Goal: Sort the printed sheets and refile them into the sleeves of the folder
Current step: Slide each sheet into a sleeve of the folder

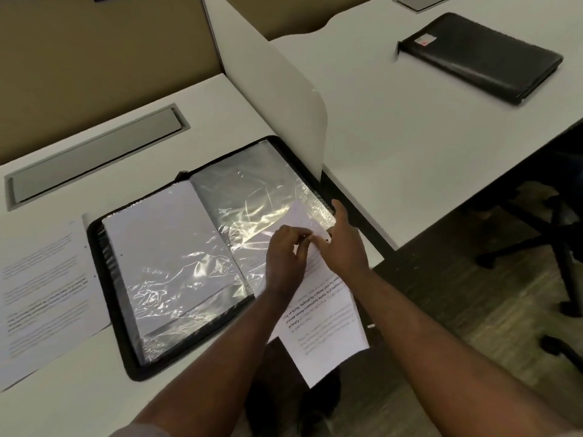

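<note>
White desk (220,99), open folder (176,247), both hands pinching printed sheet (325,323)

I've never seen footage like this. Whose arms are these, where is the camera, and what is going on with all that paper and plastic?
No machine here: a person wears a camera on the head, looking down at their own arms. On the white desk lies an open black folder with shiny plastic sleeves. The left hand and right hand both pinch the top of a printed sheet, apparently feeding it into the right-hand sleeve. Another printed page lies left of the folder. A closed black case rests on the neighbouring desk.
</note>
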The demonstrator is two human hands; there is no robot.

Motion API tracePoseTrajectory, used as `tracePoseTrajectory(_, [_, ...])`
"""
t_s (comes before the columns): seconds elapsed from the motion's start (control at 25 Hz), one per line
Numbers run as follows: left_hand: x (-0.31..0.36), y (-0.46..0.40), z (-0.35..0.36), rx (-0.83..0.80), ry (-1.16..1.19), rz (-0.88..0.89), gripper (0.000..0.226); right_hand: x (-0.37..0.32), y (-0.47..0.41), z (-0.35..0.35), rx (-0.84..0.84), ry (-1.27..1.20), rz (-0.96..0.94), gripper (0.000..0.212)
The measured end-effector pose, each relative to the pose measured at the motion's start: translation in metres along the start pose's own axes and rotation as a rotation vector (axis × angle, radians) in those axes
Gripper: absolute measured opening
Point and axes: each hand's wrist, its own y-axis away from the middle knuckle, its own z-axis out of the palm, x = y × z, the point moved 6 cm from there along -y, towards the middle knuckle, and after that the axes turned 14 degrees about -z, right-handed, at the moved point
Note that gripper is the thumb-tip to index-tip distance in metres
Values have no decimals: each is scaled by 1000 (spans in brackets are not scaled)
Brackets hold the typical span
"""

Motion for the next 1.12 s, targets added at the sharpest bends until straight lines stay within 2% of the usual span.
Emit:
tracePoseTrajectory(0.16, [0, -3, -8, -19, 50, -28, 5, 16, 27, -12, -118, 38, 49, 85])
tracePoseTrajectory(0.24, [-1, -5, -8, -42, 80, -48, 4, 35, 77, -25, -54, -15, 131, 73])
tracePoseTrajectory(0.4, [-6, -6, -11, -113, 96, -52, 6, 64, 176, -10, 92, -429, 332, 45])
tracePoseTrajectory(0.48, [-9, -8, -12, -153, 98, -49, 8, 71, 199, 8, 189, -529, 409, 32])
tracePoseTrajectory(0.6, [-9, -11, -16, -205, 101, -22, 11, 75, 214, 39, 227, -522, 504, 15])
tracePoseTrajectory(0.72, [-7, -10, -23, -222, 115, 18, 11, 68, 218, 58, 323, -531, 552, 15])
tracePoseTrajectory(0.92, [-9, -6, -27, -239, 127, 17, 9, 42, 211, 73, 414, -522, 541, 10])
tracePoseTrajectory(1.12, [-12, -6, -30, -242, 133, 29, 9, 17, 177, 76, 422, -493, 484, 5])
